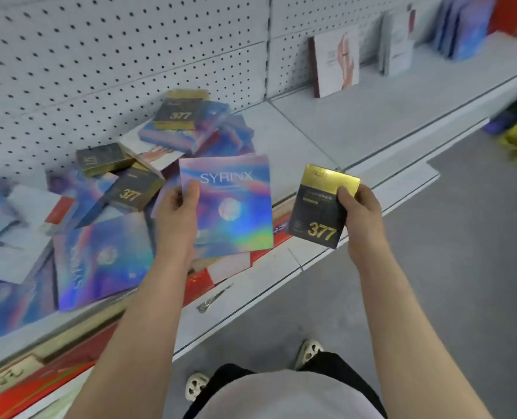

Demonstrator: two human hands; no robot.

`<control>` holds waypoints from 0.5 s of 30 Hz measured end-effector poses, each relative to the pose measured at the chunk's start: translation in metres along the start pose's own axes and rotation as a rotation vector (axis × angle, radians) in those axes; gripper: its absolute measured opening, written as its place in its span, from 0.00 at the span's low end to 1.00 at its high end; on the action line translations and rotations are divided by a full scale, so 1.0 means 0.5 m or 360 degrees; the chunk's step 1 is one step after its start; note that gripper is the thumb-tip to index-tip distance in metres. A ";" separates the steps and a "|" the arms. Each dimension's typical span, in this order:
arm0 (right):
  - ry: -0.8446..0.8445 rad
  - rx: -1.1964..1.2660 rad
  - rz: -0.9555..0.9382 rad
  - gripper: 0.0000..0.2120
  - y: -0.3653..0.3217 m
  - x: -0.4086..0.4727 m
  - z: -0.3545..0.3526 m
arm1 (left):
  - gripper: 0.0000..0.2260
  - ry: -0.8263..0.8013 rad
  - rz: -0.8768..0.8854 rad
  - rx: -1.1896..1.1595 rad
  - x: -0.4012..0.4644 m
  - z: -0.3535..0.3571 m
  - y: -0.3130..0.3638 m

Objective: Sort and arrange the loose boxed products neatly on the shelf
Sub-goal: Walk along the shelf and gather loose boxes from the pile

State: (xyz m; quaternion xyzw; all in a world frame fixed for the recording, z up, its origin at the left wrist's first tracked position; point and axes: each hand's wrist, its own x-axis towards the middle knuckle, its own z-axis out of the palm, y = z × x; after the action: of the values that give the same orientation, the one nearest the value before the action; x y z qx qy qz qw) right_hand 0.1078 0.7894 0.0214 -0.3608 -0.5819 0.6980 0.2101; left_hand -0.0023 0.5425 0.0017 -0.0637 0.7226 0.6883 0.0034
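Note:
My left hand grips a flat holographic box marked SYRINX by its left edge, thumb on its face, above the front of the shelf. My right hand grips a black and gold box marked 377 by its right side, out over the shelf's front edge. On the grey shelf to the left lies a jumbled heap of boxes: more holographic SYRINX boxes, three black and gold 377 boxes, and white boxes with a hand picture.
At the back right of the shelf stand upright boxes: a white one with a hand picture, white ones and blue ones. White pegboard backs the shelf. Red boxes lie at the shelf front. Below are grey floor and my shoes.

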 end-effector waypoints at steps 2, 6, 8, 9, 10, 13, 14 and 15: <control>0.0065 -0.0019 -0.0009 0.09 -0.019 0.045 -0.092 | 0.11 -0.0053 -0.0008 -0.0059 -0.024 0.114 0.001; 0.0174 -0.0049 -0.0015 0.07 -0.054 0.139 -0.278 | 0.14 -0.0178 0.0011 0.0005 -0.067 0.342 -0.001; 0.0231 -0.0067 -0.0027 0.08 -0.075 0.181 -0.354 | 0.15 -0.0225 -0.0015 -0.0006 -0.083 0.439 0.007; 0.0274 -0.0080 -0.0035 0.09 -0.086 0.202 -0.390 | 0.15 -0.0253 -0.0022 0.0004 -0.089 0.488 0.007; 0.0314 -0.0086 -0.0039 0.09 -0.096 0.222 -0.424 | 0.15 -0.0280 -0.0036 0.0047 -0.095 0.531 0.007; 0.0412 -0.0040 -0.0010 0.08 -0.118 0.286 -0.509 | 0.15 -0.0372 -0.0003 0.0140 -0.100 0.655 0.012; 0.0439 -0.0027 0.0000 0.08 -0.122 0.312 -0.533 | 0.15 -0.0402 0.0005 0.0155 -0.100 0.695 0.017; 0.0465 -0.0010 0.0006 0.08 -0.128 0.337 -0.553 | 0.13 -0.0422 0.0020 0.0161 -0.096 0.736 0.018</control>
State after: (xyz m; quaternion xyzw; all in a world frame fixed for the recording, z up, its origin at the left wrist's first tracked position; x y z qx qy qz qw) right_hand 0.1969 1.1074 0.0222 -0.4604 -0.5466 0.6365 0.2900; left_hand 0.0143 0.9132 -0.0041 0.0325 0.7501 0.6532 0.0977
